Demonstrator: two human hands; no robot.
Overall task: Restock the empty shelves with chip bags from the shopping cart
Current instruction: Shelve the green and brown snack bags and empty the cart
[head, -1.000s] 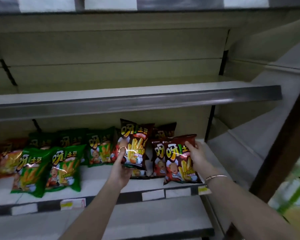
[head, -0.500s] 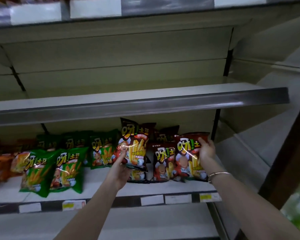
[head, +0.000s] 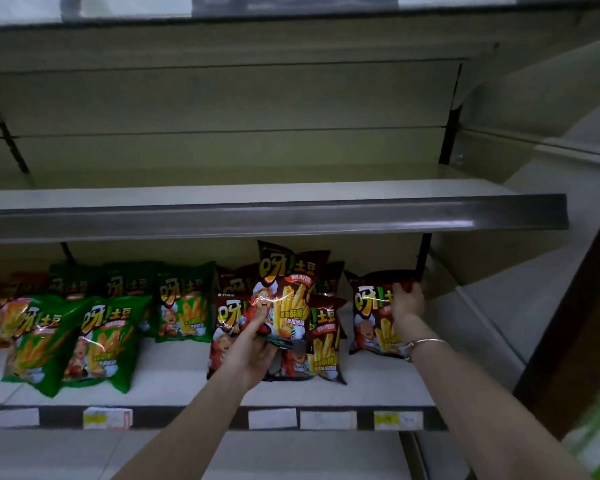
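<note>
Grips full: left hand (head: 252, 355) pinches raised brown bag (head: 286, 289); right hand (head: 407, 303) clasps end bag (head: 369, 320). Best stood upright, labels forward, on shelf (head: 361, 393).

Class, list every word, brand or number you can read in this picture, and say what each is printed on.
"呀!土豆": brand on the raised brown bag held by the left hand, on the green bags, and, partly covered, on the right-end brown bag gripped by the right hand.
"酥脆": smaller print on the raised brown bag; the rest is blurred.
Shelf-edge labels: too blurred to read.
</note>
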